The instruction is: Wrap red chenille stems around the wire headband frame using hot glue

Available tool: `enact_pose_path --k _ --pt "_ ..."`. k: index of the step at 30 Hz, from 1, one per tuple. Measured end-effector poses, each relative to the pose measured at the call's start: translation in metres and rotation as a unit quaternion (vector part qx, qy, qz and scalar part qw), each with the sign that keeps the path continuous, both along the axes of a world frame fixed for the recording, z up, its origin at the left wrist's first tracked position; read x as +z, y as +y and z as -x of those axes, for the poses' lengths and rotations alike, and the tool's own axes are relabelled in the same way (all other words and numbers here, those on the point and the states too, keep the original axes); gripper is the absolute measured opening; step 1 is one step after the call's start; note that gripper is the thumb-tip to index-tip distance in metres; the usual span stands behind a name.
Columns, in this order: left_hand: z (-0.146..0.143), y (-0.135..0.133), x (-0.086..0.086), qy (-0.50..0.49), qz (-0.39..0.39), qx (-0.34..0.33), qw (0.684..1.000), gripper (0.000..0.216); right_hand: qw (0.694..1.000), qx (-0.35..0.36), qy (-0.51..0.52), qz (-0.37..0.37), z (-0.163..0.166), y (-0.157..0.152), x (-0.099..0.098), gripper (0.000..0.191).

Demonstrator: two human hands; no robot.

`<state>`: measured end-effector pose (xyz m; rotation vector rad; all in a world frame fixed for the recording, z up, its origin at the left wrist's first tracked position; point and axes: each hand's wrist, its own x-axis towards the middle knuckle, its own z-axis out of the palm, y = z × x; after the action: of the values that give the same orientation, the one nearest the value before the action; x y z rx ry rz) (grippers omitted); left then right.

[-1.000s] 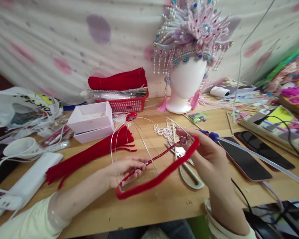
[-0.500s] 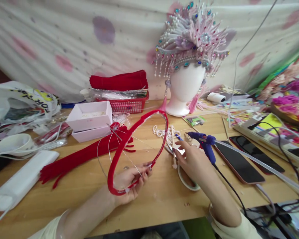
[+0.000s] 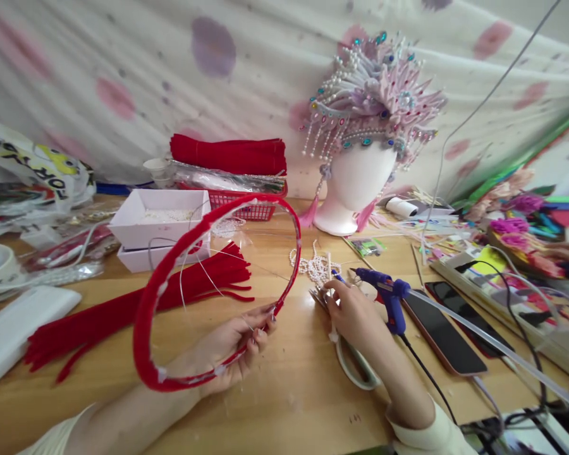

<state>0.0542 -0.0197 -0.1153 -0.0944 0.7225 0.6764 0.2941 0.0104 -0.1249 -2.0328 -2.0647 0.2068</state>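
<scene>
Head: red hoop (image 3: 143, 328) in left fingers (image 3: 262, 339)

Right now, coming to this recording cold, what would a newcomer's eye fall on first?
Most likely the pink-and-white beaded headdress on the white mannequin head, at the back and right of centre. Next, probably, the large red hoop held tilted up in the left hand, nearer the camera. The blue glue gun stands out too, just right of the right hand.

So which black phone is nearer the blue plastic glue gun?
The left rectangular black phone, beside the blue glue gun; the other black phone lies farther right.
</scene>
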Motion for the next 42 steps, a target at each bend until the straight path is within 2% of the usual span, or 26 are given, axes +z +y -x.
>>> enact_pose_path --k 3,5,6,8,9,10,11,12,15,18,20,22,25,27,30,32,36,42 --pt "0.003 0.000 -0.007 -0.018 -0.009 0.017 1.000 0.030 0.999 0.001 0.037 -0.040 -0.011 -0.010 0.010 0.032" --pt "0.005 0.000 -0.011 -0.030 -0.014 0.028 0.999 0.026 0.990 0.014 0.131 -0.060 -0.020 -0.023 0.021 0.034" --pt "0.005 0.001 -0.013 -0.034 -0.016 0.034 0.999 0.025 0.966 0.023 0.249 -0.065 -0.024 -0.031 0.027 0.032" --pt "0.006 0.001 -0.015 -0.037 -0.019 0.042 0.998 0.025 0.874 0.071 0.478 -0.060 -0.029 -0.049 0.037 0.029" --pt "0.006 0.001 -0.016 -0.037 -0.020 0.043 0.998 0.026 0.829 0.093 0.549 -0.057 -0.030 -0.058 0.040 0.027" --pt "0.007 0.001 -0.016 -0.036 -0.020 0.042 0.998 0.027 0.798 0.107 0.589 -0.068 -0.029 -0.066 0.043 0.024" --pt "0.007 0.001 -0.016 -0.035 -0.020 0.040 0.998 0.028 0.781 0.118 0.608 -0.082 -0.027 -0.072 0.043 0.021" --pt "0.007 0.001 -0.016 -0.035 -0.020 0.037 0.998 0.028 0.775 0.123 0.612 -0.095 -0.025 -0.077 0.043 0.021" --pt "0.007 0.001 -0.017 -0.034 -0.021 0.032 0.999 0.028 0.784 0.152 0.586 -0.133 -0.018 -0.081 0.037 0.026" --pt "0.007 0.000 -0.020 -0.037 -0.024 0.029 0.999 0.024 0.790 0.138 0.571 -0.173 -0.015 -0.076 0.032 0.027" --pt "0.007 0.000 -0.022 -0.041 -0.027 0.027 0.998 0.020 0.786 0.135 0.566 -0.208 -0.011 -0.071 0.033 0.025" --pt "0.007 0.000 -0.023 -0.045 -0.029 0.026 0.998 0.019 0.774 0.163 0.563 -0.240 -0.006 -0.069 0.036 0.017" --pt "0.008 0.000 -0.022 -0.051 -0.030 0.023 0.998 0.021 0.774 0.186 0.553 -0.246 0.004 -0.068 0.037 0.041" --pt "0.008 0.000 -0.020 -0.054 -0.030 0.021 0.998 0.024 0.786 0.191 0.531 -0.253 0.008 -0.068 0.033 0.041" --pt "0.008 -0.001 -0.019 -0.051 -0.029 0.020 0.998 0.024 0.812 0.163 0.496 -0.259 0.009 -0.065 0.026 0.019" --pt "0.008 -0.001 -0.019 -0.044 -0.028 0.020 0.998 0.024 0.835 0.143 0.478 -0.233 0.007 -0.063 0.022 0.014" --pt "0.007 -0.001 -0.018 -0.032 -0.025 0.022 0.999 0.024 0.865 0.137 0.437 -0.205 0.001 -0.061 0.020 0.012" --pt "0.007 -0.002 -0.017 -0.020 -0.021 0.022 0.999 0.022 0.886 0.128 0.402 -0.195 -0.006 -0.059 0.013 0.013"
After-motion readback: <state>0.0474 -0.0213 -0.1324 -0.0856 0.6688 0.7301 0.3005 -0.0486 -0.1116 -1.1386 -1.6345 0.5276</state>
